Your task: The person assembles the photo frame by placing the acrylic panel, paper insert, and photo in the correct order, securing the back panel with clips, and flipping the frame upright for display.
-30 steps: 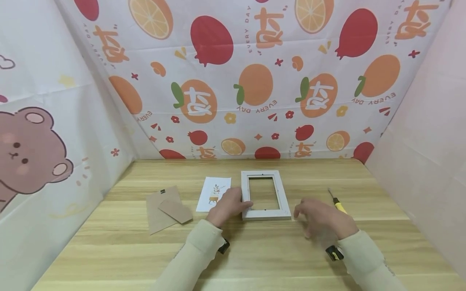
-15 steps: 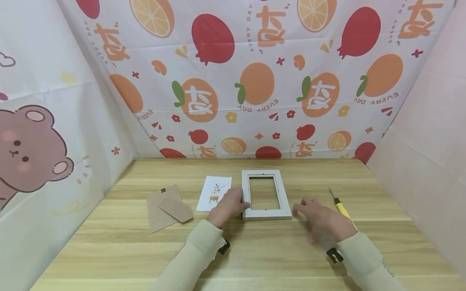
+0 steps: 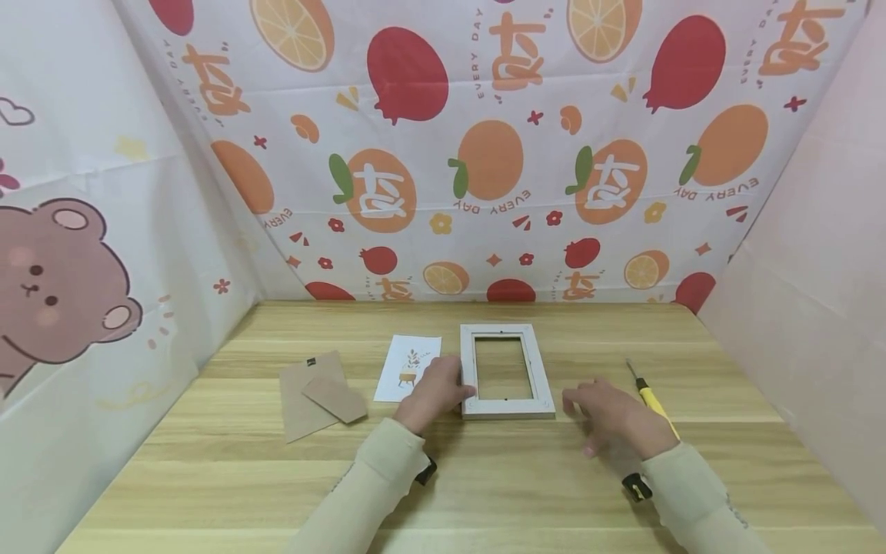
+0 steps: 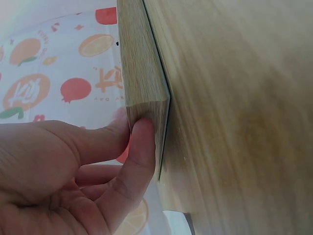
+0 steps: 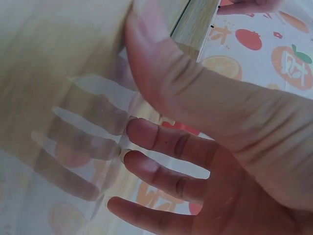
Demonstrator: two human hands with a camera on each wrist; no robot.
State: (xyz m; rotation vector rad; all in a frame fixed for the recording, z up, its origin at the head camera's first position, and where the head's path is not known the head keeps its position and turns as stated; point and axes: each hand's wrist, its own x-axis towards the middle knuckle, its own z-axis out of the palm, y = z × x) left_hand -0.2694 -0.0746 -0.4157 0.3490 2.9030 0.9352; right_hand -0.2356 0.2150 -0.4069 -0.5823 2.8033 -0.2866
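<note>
Slightly farther from frame (image 3: 512,405): right hand (image 3: 619,415).

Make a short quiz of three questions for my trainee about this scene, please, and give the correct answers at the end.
1. True or false: the small cardboard piece lies partly over the larger cardboard sheet.

2. Fill in the gap: the white card, to the left of the white frame, shows a drawing of a ____.

3. Choose one: what does the left hand grip?
a) the yellow-handled tool
b) the white frame
c) the larger cardboard sheet

Key: 1. True. 2. Plant. 3. b.
</note>
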